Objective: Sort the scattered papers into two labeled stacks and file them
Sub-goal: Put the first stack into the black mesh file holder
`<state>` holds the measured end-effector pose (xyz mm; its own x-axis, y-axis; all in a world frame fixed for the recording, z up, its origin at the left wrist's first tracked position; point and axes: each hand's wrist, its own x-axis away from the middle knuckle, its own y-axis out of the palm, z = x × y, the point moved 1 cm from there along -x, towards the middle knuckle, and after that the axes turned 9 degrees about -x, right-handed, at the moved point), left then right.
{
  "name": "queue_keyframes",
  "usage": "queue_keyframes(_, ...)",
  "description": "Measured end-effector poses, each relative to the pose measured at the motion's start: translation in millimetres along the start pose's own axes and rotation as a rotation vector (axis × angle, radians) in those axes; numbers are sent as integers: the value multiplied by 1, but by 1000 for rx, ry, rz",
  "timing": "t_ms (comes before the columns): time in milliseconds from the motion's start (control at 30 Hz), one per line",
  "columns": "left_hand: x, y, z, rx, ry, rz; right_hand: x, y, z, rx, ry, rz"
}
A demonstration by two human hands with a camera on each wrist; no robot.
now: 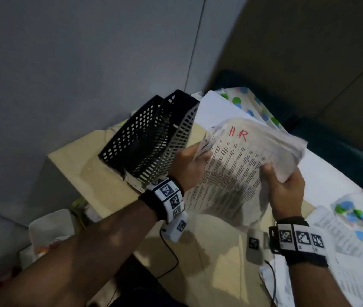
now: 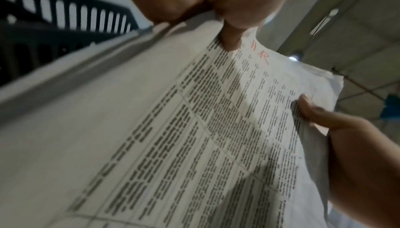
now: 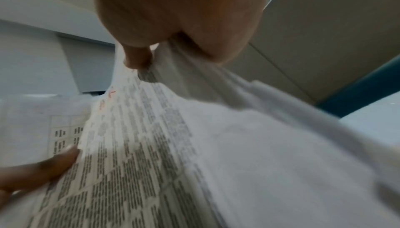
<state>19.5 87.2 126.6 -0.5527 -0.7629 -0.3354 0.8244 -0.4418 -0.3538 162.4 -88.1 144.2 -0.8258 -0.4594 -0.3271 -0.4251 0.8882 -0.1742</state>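
A thick stack of printed papers (image 1: 240, 165) with "H.R" in red on the top sheet is held up in the air by both hands. My left hand (image 1: 189, 165) grips its left edge, thumb on top (image 2: 231, 38). My right hand (image 1: 284, 187) grips its right edge, thumb pressed on the printed face (image 3: 138, 57). The stack (image 2: 194, 129) bends and its sheets fan out (image 3: 238, 146). A black perforated file tray (image 1: 151, 138) with two slots stands just left of the stack, and its slotted wall (image 2: 65, 14) shows in the left wrist view.
The tray stands on a beige table (image 1: 83, 169) against a grey wall. More printed sheets (image 1: 353, 251) and dotted wrapping paper (image 1: 362, 213) lie at the right. A blank white sheet (image 1: 218, 109) lies behind the stack. A plastic tub (image 1: 49, 227) sits below the table's left edge.
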Motion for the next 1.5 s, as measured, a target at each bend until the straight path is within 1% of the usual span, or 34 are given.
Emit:
queue_keyframes(33, -10, -12, 4, 18, -42, 13, -5, 7, -6, -15, 3, -52)
queue_keyframes(133, -37, -54, 18, 194, -191, 49, -20, 35, -12, 38, -24, -185)
queue_keyframes(200, -54, -85, 20, 190, -238, 133, -29, 57, -14, 76, -24, -239)
queue_keyframes(300, -77, -133, 14, 83, -175, 315, -42, 96, -13, 168, -24, -301)
queue_keyframes(400, -99, -183, -3, 21, -121, 581, -53, 137, -14, 56, 88, -332)
queue_keyframes(433, -105, -198, -9, 3, -110, 669, -56, 148, -13, 43, 96, -333)
queue_keyframes(467, -110, -212, -14, -7, -95, 741, -60, 159, -12, 56, 84, -325)
queue_keyframes(500, -115, -223, -18, -13, -89, 778, -64, 169, -10, 89, 48, -314)
queue_keyframes(600, -126, -237, -31, -26, -110, 766, -78, 191, -9, 211, -133, -262)
queue_keyframes(633, -129, -235, -37, -32, -131, 743, -81, 197, -10, 256, -178, -261)
queue_keyframes(667, -132, -231, -46, -32, -160, 719, -85, 203, -9, 305, -188, -279)
queue_keyframes(733, -137, -220, -63, -43, -210, 677, -90, 210, -10, 403, -145, -342)
queue_keyframes(800, -138, -210, -78, -78, -208, 654, -91, 212, -8, 501, -93, -428)
queue_keyframes(900, -141, -203, -96, -124, -197, 659, -91, 210, -1, 562, -82, -523)
queue_keyframes(1000, -143, -200, -107, -196, -226, 660, -89, 209, 1, 554, -75, -513)
queue_keyframes(1033, -142, -199, -110, -233, -215, 654, -89, 210, 1, 559, -65, -500)
queue_keyframes(1100, -137, -200, -112, -311, -151, 657, -88, 211, -1, 566, -57, -479)
queue_keyframes(1133, -136, -203, -113, -320, -137, 670, -89, 211, -2, 565, -60, -474)
queue_keyframes(1233, -135, -211, -107, -248, -164, 712, -90, 211, -3, 559, -68, -467)
queue_keyframes(1333, -135, -216, -101, -282, -83, 700, -87, 212, -5, 549, -73, -460)
queue_keyframes(1367, -136, -220, -102, -284, -91, 716, -87, 213, -6, 551, -77, -460)
queue_keyframes(1467, -141, -232, -106, -226, -220, 796, -87, 210, -8, 550, -76, -471)
queue_keyframes(1500, -142, -236, -107, -200, -219, 812, -88, 209, -8, 554, -75, -478)
